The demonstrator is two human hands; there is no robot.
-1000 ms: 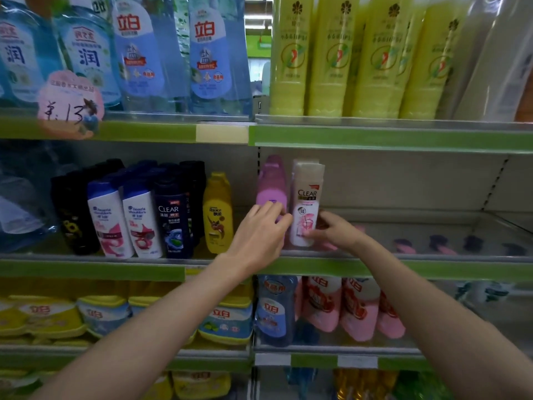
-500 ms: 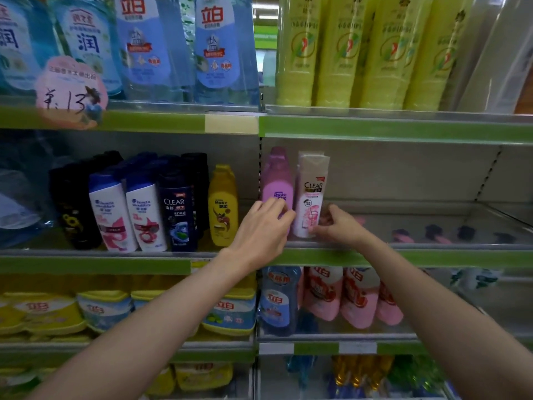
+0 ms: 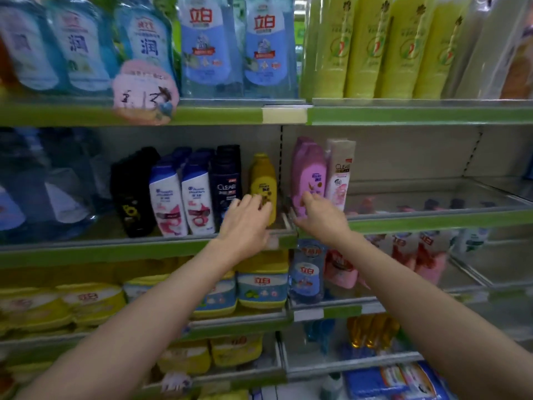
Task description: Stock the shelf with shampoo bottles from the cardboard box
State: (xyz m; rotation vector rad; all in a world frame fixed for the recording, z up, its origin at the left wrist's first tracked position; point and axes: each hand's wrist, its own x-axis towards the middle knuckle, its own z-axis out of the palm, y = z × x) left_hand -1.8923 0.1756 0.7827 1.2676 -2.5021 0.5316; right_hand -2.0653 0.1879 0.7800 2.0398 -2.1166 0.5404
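The left hand (image 3: 245,223) has slid leftward off the pink bottle (image 3: 308,176); its loose fingers now reach the yellow bottle (image 3: 263,186). The right hand (image 3: 320,216) has left the white Clear bottle (image 3: 340,174), fingers apparently touching the pink one.

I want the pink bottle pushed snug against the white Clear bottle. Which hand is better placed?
The right hand: its fingers already reach the pink bottle, beside the white Clear bottle. The left hand is over by the yellow bottle.
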